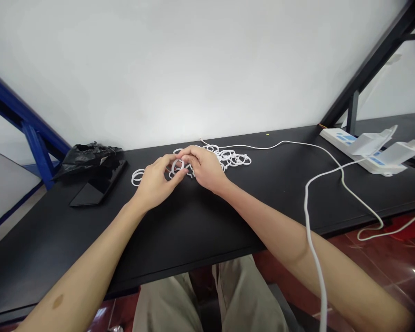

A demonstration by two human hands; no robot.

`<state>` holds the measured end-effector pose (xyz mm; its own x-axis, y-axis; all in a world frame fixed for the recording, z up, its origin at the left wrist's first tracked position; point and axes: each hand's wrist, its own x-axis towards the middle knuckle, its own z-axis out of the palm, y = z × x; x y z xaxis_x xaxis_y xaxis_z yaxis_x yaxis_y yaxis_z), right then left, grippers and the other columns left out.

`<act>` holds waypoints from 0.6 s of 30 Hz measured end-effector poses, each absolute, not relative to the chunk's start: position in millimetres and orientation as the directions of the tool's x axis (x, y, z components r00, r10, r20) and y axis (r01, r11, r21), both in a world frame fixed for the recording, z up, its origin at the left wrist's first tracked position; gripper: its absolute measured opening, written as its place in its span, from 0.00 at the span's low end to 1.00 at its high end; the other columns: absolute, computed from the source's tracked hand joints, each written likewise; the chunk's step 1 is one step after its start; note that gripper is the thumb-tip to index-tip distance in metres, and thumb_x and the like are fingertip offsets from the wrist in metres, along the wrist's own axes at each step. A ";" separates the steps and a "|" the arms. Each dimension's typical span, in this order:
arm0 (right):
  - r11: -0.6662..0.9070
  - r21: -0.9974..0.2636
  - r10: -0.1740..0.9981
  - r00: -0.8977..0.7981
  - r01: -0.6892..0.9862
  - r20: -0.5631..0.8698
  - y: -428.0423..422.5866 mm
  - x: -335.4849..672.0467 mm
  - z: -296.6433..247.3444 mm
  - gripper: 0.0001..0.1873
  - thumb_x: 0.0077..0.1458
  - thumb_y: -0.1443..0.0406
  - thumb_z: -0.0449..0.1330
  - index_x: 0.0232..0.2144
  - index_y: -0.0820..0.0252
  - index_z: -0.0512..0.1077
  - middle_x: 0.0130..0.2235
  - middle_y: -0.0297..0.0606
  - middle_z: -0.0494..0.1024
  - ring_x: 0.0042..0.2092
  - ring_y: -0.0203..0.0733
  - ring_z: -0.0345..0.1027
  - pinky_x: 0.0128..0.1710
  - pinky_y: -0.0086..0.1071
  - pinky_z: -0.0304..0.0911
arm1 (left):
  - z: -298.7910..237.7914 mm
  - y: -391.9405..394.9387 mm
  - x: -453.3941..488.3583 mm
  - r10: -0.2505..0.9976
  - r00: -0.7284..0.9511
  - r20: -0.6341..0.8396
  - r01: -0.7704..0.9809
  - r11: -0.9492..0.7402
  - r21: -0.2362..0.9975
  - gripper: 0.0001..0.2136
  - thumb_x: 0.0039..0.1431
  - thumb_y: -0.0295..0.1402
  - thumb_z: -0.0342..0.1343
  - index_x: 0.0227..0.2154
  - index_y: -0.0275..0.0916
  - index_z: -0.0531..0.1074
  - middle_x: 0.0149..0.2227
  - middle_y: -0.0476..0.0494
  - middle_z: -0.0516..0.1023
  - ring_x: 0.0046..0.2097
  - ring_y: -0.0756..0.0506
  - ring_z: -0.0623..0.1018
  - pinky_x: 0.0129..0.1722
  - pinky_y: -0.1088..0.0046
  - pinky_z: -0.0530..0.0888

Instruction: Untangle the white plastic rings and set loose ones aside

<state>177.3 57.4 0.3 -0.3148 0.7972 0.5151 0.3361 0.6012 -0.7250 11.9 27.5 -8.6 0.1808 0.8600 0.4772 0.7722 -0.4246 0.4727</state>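
A tangle of thin white cord [230, 158] lies in small loops on the black table [200, 221], near the far edge. My left hand [156, 180] and my right hand [202, 167] meet over the left part of the tangle. Both pinch a loop of the cord between fingertips and thumb. A few more loops [137, 176] lie just left of my left hand. From the tangle the cord runs right across the table.
A black plastic bag [88, 157] rests on a flat black stand at the left. A white power strip [363, 147] with white adapters sits at the right. A thicker white cable [311, 230] hangs across my right forearm. Blue and black frame struts flank the white wall.
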 end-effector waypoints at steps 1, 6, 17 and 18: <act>0.602 -0.718 0.797 -0.313 0.348 0.517 57.5 177.5 0.2 0.12 0.62 0.71 0.51 0.36 0.57 0.74 0.35 0.32 0.79 0.40 0.36 0.71 0.44 0.31 0.63 | -8.6 27.4 12.1 0.862 0.183 0.473 0.768 -0.426 0.478 0.17 0.59 0.44 0.55 0.49 0.43 0.71 0.41 0.46 0.80 0.37 0.45 0.77 0.40 0.68 0.72; 0.604 -0.697 0.796 -0.318 0.387 0.514 56.6 175.7 -3.2 0.13 0.64 0.67 0.49 0.42 0.56 0.74 0.38 0.33 0.79 0.41 0.37 0.70 0.44 0.32 0.63 | -6.7 29.0 9.2 0.848 0.202 0.490 0.768 -0.447 0.458 0.18 0.60 0.45 0.54 0.49 0.43 0.71 0.41 0.45 0.80 0.38 0.44 0.77 0.41 0.67 0.72; 0.668 -0.317 0.737 -0.542 0.673 0.403 49.3 170.9 -19.8 0.17 0.60 0.59 0.59 0.49 0.61 0.74 0.45 0.44 0.74 0.49 0.48 0.60 0.52 0.41 0.56 | -13.7 47.1 -34.3 0.894 -0.132 0.429 0.957 0.001 0.291 0.21 0.58 0.40 0.51 0.50 0.33 0.68 0.48 0.21 0.74 0.54 0.21 0.68 0.47 0.38 0.64; 0.671 -0.287 0.735 -0.564 0.683 0.376 48.2 170.2 -20.0 0.17 0.60 0.59 0.59 0.49 0.61 0.75 0.44 0.45 0.74 0.49 0.49 0.59 0.51 0.42 0.55 | -17.5 48.3 -36.5 0.898 -0.128 0.421 0.964 0.014 0.264 0.21 0.58 0.40 0.50 0.50 0.33 0.68 0.48 0.20 0.74 0.54 0.21 0.68 0.47 0.38 0.65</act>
<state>170.2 48.2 -20.0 -0.5642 0.7349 0.3763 0.6833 0.6714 -0.2868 -36.5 48.3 -17.5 -0.1285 0.8978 0.4213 0.9644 0.0141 0.2642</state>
